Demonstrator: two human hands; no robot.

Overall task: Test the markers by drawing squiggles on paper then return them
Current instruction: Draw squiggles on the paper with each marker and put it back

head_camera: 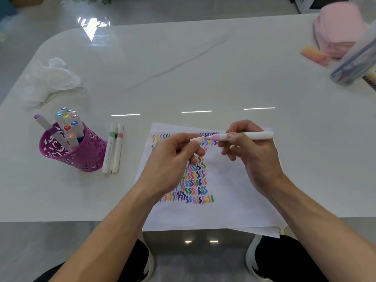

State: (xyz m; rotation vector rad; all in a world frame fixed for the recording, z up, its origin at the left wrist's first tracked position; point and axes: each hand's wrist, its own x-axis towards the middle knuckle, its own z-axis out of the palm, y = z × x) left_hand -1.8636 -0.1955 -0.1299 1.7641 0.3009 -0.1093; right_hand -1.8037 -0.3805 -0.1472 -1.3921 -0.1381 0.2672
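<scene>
Presently: pink-banded marker (244,136), centre frame, level above the paper (234,200). The right hand (250,157) pinches its barrel and the left hand (173,157) pinches the white cap (197,139) at the nib. The hands are close together but not touching.

Risks: a misaligned cap could smear ink on the fingertips, and a dropped open nib would blot the squiggle rows.

Materials: smooth cylindrical plastic barrel; thin matte sheet; glossy veined table (183,68); perforated purple cup (85,157) of markers, left of frame, with two loose markers (114,149) beside it.

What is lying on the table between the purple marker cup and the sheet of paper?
In the head view, two white markers lie side by side between purple cup and paper, one green-banded, one pink-banded.
</scene>
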